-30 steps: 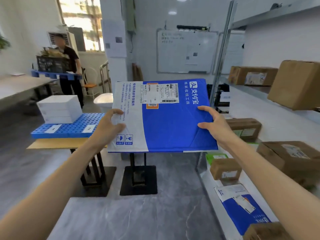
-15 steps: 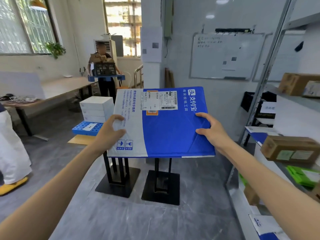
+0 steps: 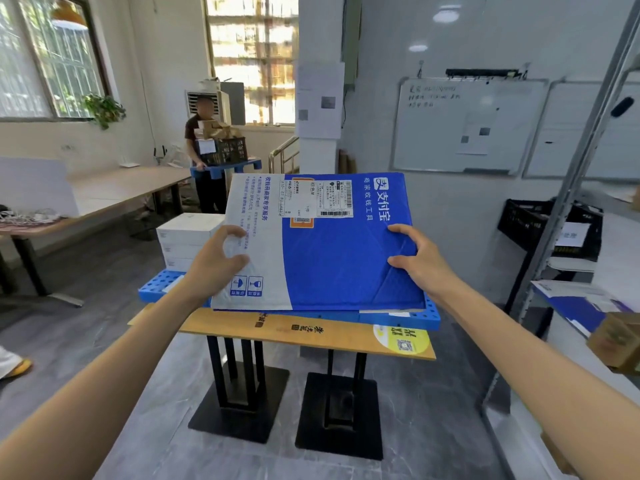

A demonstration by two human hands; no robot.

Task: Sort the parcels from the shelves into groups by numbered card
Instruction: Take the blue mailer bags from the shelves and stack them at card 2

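Note:
I hold a flat blue and white padded mailer (image 3: 332, 258) in front of me at chest height, its shipping label facing up. My left hand (image 3: 216, 263) grips its white left edge, thumb on top. Gripping the blue right edge is my right hand (image 3: 417, 261). Below the mailer lies a blue perforated board (image 3: 398, 318) on a small wooden table (image 3: 311, 336). White boxes (image 3: 188, 239) are stacked at the board's left end. A white card (image 3: 384, 310) peeks out under the mailer's right corner; its number is hidden.
A metal shelf rack (image 3: 568, 202) with parcels stands at the right, with a brown box (image 3: 620, 342) and a blue mailer (image 3: 575, 306) on it. A person (image 3: 204, 161) carrying a crate of parcels stands behind the table. A long desk (image 3: 104, 199) runs along the left.
My view has turned left away from the shelves and nearer the small table. The mailer, held the same way in both hands, now hangs over the blue board.

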